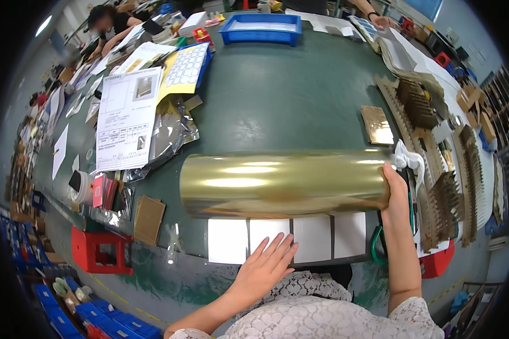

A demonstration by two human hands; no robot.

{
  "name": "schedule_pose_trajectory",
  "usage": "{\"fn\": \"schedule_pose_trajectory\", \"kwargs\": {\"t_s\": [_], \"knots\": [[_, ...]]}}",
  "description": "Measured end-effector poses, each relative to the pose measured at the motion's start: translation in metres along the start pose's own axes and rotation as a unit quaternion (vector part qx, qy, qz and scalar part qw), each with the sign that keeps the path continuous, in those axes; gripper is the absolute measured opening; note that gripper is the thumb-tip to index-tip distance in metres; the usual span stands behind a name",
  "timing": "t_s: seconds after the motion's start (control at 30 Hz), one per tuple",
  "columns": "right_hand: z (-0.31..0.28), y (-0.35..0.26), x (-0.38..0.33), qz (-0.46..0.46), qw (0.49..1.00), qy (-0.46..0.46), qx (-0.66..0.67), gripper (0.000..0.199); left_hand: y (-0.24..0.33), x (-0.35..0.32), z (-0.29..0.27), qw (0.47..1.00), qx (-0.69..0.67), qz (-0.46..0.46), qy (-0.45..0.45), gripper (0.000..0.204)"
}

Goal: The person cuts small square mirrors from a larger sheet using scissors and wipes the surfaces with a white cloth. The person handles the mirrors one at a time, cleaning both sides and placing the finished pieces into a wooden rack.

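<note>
Green surface (pixel 254 96) is spreading out beyond both grips in a crowded workroom, where a person (pixel 119 25) is sitting far off, ahead and to the left of the left grip (pixel 264 266). Another person's hand (pixel 382 22) is showing straight ahead of the right grip (pixel 396 189), at the far side. That right grip is grasping the end of a shiny gold roll (pixel 300 181), its thumb lying against the near side while the other fingers are staying out of view behind it. Reaching leftward from the right grip, the roll is lying crosswise ahead of the left grip. Four white cards (pixel 314 240) are sitting in a row just on the near side of the roll. With nothing in its grasp, the left grip is spreading its fingers palm down over the second card from the left; whether it is pressing, I cannot tell. Just beyond the right grip, a white cloth (pixel 408 161) is lying bunched, and a small gold block (pixel 377 125) is resting farther ahead. Toothed cardboard strips (pixel 444 206) are standing to its right. Left of the left grip, brown boards (pixel 149 220) are lying near the edge, and a blue tray (pixel 260 39) is sitting far ahead.
</note>
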State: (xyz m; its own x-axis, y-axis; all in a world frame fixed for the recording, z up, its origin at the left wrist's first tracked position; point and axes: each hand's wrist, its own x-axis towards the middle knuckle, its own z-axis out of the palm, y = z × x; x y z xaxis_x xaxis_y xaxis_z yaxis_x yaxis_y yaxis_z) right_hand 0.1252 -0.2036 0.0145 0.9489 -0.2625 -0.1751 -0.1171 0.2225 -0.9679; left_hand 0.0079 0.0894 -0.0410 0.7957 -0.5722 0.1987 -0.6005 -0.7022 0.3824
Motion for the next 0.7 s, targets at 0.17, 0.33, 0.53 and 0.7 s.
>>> {"fn": "schedule_pose_trajectory", "kwargs": {"t_s": [0.17, 0.33, 0.53, 0.7], "knots": [[-0.002, 0.003, -0.001, -0.007, 1.000, 0.028, 0.011, 0.037, -0.004, 0.000, 0.002, 1.000, -0.009, 0.017, -0.005, 0.061], [-0.005, 0.000, 0.002, -0.004, 0.998, 0.055, 0.005, 0.038, 0.007, 0.001, 0.014, 0.998, 0.058, 0.017, -0.003, 0.063], [-0.010, -0.001, 0.012, 0.020, 1.000, 0.012, -0.016, 0.045, 0.006, -0.001, 0.024, 0.990, 0.134, 0.042, 0.020, 0.062], [-0.005, -0.010, 0.010, 0.025, 0.999, 0.017, -0.024, 0.045, 0.006, 0.002, 0.019, 0.989, 0.132, 0.048, 0.036, 0.059]]}}
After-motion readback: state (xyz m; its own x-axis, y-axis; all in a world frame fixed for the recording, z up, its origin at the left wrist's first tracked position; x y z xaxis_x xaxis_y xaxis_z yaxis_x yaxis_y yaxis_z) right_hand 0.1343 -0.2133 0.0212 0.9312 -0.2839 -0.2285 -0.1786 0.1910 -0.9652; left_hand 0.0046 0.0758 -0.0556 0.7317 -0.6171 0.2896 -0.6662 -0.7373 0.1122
